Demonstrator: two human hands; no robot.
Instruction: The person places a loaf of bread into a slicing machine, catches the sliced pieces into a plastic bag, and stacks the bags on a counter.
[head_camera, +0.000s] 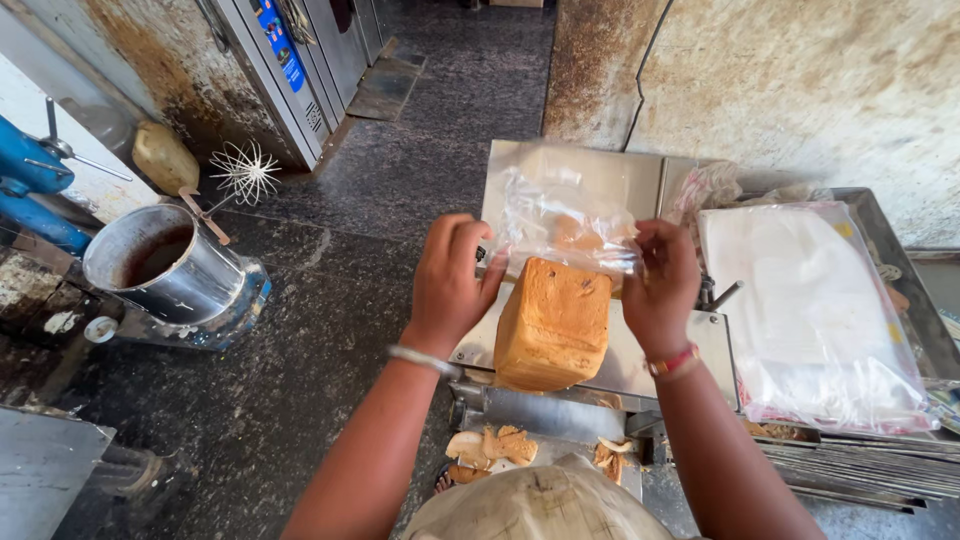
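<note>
Crumbs and bread scraps (490, 447) are lying nearest me, below the metal surface (640, 365) where the loaf (553, 323) is standing on end. I am holding my left hand (450, 283) and right hand (660, 285) apart, each pinching an edge of the clear bag (565, 215), stretching its mouth over the loaf's top. Bagging seems barely started: the loaf is sitting almost wholly outside. A stack of spare bags (810, 310) is lying at my right.

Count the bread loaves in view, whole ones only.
1. The loaf stands on the metal slicer, under the clear bag that the left hand and right hand hold open. Only bread scraps lie below; the bag stack may hide more.
</note>
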